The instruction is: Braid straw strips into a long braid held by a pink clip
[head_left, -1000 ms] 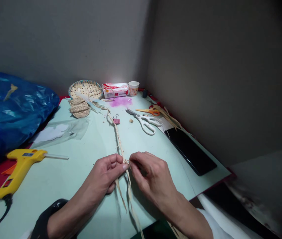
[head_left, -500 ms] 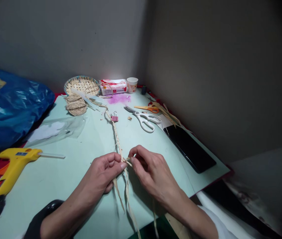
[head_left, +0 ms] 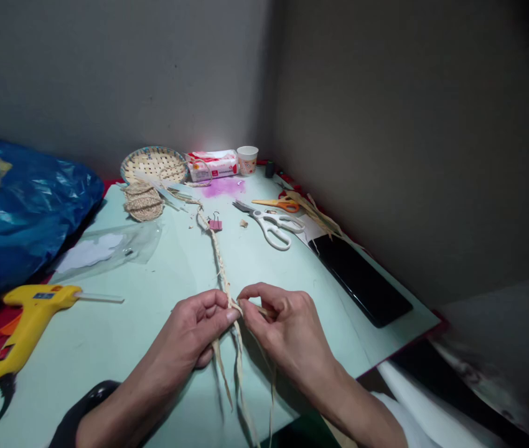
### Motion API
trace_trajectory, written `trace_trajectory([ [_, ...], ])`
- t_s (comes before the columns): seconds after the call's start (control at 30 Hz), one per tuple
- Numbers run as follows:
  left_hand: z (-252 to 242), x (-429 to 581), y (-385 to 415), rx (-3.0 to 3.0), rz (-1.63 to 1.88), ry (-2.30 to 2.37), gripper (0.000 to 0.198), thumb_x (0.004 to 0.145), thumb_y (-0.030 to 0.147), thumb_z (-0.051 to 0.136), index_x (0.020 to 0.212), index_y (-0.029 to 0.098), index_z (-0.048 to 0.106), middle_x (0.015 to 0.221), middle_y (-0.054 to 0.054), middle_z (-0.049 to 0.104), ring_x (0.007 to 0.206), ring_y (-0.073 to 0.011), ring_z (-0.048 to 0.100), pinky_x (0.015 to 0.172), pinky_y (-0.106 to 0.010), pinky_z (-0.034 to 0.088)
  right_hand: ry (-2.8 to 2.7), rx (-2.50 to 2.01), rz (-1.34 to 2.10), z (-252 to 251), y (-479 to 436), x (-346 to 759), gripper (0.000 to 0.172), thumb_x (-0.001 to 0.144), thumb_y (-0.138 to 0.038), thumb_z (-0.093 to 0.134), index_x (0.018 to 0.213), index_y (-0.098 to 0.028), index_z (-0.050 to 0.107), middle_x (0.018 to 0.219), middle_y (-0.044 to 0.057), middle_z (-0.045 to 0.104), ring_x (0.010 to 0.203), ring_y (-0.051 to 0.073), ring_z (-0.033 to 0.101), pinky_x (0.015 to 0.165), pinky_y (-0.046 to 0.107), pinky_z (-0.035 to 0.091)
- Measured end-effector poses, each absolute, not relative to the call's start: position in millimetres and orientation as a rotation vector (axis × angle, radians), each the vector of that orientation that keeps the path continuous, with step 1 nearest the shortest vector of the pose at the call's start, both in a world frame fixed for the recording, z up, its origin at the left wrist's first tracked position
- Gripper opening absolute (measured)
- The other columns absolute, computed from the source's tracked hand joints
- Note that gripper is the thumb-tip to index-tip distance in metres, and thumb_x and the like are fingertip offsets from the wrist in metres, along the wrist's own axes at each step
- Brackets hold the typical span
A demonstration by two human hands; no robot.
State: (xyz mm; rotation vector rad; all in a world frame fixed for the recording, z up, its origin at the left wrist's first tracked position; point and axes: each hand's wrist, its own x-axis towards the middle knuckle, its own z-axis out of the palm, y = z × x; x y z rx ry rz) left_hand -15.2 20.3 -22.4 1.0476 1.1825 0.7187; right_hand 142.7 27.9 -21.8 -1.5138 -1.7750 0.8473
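A pale braided cord of dried plant fibre (head_left: 219,261) runs from the back of the table toward me. Its near end is pinched between the thumb and fingers of my left hand (head_left: 203,323). Close beside it, my right hand (head_left: 283,323) is closed on a fibre strand at the braid's working end. Loose strands (head_left: 240,373) hang below both hands toward the table's near edge. A pink binder clip (head_left: 215,224) lies against the braid farther up.
White-handled scissors (head_left: 271,227), orange scissors (head_left: 287,204) and a black phone (head_left: 362,280) lie on the right. To the left are a yellow glue gun (head_left: 35,323), a blue plastic bag (head_left: 22,211) and a coiled braid (head_left: 144,202). Behind stand a woven basket (head_left: 129,165) and a paper cup (head_left: 248,162).
My right hand has shifted slightly down and closed in beside my left fingertips, drawing its strand along. The left hand keeps its pinch on the braid. The view has tilted slightly.
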Motion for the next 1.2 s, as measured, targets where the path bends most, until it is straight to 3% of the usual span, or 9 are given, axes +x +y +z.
trace_trajectory([
  [0.13, -22, -16, 20, 1.063, 0.721, 1.191, 0.028, 0.084, 0.044, 0.058, 0.078, 0.017, 0.053, 0.054, 0.010, 0.032, 0.041, -0.0028, 0.020, 0.038, -0.018, 0.013, -1.810, -1.459, 0.859, -23, 31, 142, 0.015, 0.083, -0.027, 0.058, 0.076, -0.022, 0.071, 0.050, -0.005, 0.048, 0.048, 0.009, 0.036, 0.051, 0.023, 0.027],
  [0.23, -23, -17, 20, 1.063, 0.723, 1.199, 0.028, 0.084, 0.044, 0.059, 0.077, 0.017, 0.052, 0.054, 0.010, 0.033, 0.040, -0.0025, 0.021, 0.038, -0.018, 0.013, -1.881, -1.366, 0.750, -25, 34, 142, 0.014, 0.083, -0.021, 0.061, 0.074, -0.020, 0.071, 0.067, 0.000, 0.062, 0.066, 0.014, 0.051, 0.064, 0.025, 0.035],
  [0.37, -24, -16, 20, 1.041, 0.734, 1.210, 0.027, 0.082, 0.042, 0.061, 0.075, 0.018, 0.051, 0.052, 0.011, 0.031, 0.039, -0.0025, 0.021, 0.037, -0.018, 0.014, -1.960, -1.322, 0.663, -25, 33, 143, 0.016, 0.087, -0.019, 0.059, 0.078, -0.021, 0.072, 0.075, 0.002, 0.064, 0.078, 0.018, 0.051, 0.075, 0.031, 0.037],
  [0.6, -23, -11, 18, 1.022, 0.795, 1.278, 0.026, 0.080, 0.040, 0.062, 0.074, 0.018, 0.049, 0.050, 0.012, 0.035, 0.037, -0.0017, 0.023, 0.036, -0.017, 0.015, -1.913, -1.193, 0.782, -26, 19, 145, 0.024, 0.089, -0.010, 0.051, 0.097, -0.019, 0.071, 0.080, 0.003, 0.064, 0.078, 0.017, 0.052, 0.073, 0.032, 0.040],
  [0.73, -22, -12, 15, 1.006, 0.810, 1.281, 0.026, 0.079, 0.040, 0.063, 0.072, 0.018, 0.050, 0.049, 0.011, 0.036, 0.036, -0.0018, 0.024, 0.035, -0.016, 0.016, -1.838, -1.110, 0.878, -28, 11, 145, 0.023, 0.092, -0.016, 0.050, 0.105, -0.018, 0.069, 0.086, 0.004, 0.063, 0.080, 0.016, 0.055, 0.072, 0.030, 0.043],
  [1.0, -21, -10, 18, 1.002, 0.813, 1.276, 0.027, 0.079, 0.041, 0.063, 0.073, 0.018, 0.050, 0.049, 0.011, 0.034, 0.037, -0.0017, 0.022, 0.036, -0.017, 0.013, -1.845, -1.115, 0.795, -37, 12, 144, 0.027, 0.092, -0.014, 0.048, 0.105, -0.019, 0.070, 0.072, 0.004, 0.060, 0.069, 0.017, 0.053, 0.062, 0.030, 0.042],
  [1.2, -20, -10, 18, 1.028, 0.799, 1.297, 0.025, 0.078, 0.038, 0.065, 0.074, 0.017, 0.052, 0.050, 0.011, 0.035, 0.038, -0.0015, 0.023, 0.037, -0.016, 0.013, -1.812, -1.100, 0.715, -35, 14, 145, 0.029, 0.085, -0.005, 0.051, 0.101, -0.018, 0.071, 0.075, 0.004, 0.061, 0.076, 0.017, 0.055, 0.067, 0.031, 0.043],
])
